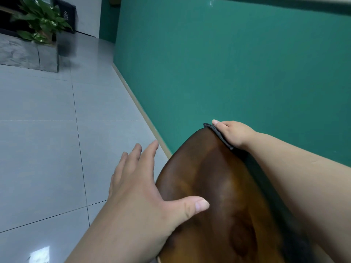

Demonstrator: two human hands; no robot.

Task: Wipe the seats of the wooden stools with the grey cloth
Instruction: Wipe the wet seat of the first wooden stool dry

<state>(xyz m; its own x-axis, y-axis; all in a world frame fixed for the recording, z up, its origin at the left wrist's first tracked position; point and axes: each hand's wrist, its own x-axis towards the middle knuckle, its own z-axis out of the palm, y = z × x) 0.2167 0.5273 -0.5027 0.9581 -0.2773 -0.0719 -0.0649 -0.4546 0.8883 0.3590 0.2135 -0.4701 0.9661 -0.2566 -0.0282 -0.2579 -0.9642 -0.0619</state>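
Observation:
A dark brown wooden stool seat (pixel 212 186) fills the lower middle of the view, close against a green wall. My right hand (pixel 234 132) lies at the seat's far right edge and presses the grey cloth (pixel 218 134) against it; only a thin strip of cloth shows under the palm. My left hand (pixel 144 188) is spread at the seat's left edge, fingers straight out over the floor and thumb resting on the wood. It holds nothing.
The green wall (pixel 237 63) with a pale skirting strip runs right behind the stool. Grey floor tiles (pixel 47 130) stretch to the left. A dark stone planter (pixel 28 52) with a leafy plant (pixel 39 18) stands at the far left.

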